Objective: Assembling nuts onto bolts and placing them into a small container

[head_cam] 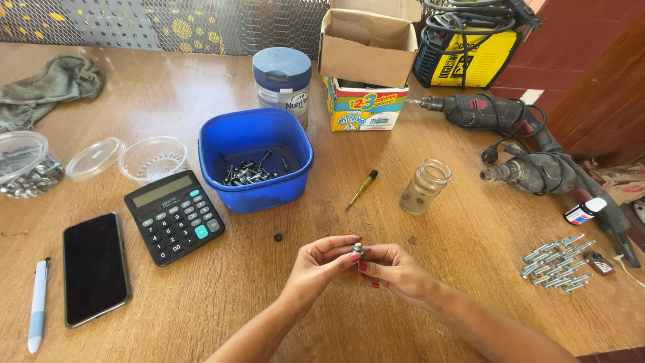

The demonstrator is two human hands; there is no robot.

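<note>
The left hand [321, 261] and right hand [393, 269] meet fingertip to fingertip above the wooden table [201, 316], together pinching a small metal bolt [358, 249], with a blue tub [256, 158] of screws beyond, a calculator [174, 215] to the left and a pile of bolts [557, 265] to the right.

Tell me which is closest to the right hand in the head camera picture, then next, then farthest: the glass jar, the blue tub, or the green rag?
From the right hand:
1. Glass jar, just beyond it, slightly right.
2. Blue tub of screws, beyond and to the left.
3. Green rag, far-left corner of the table.
</note>
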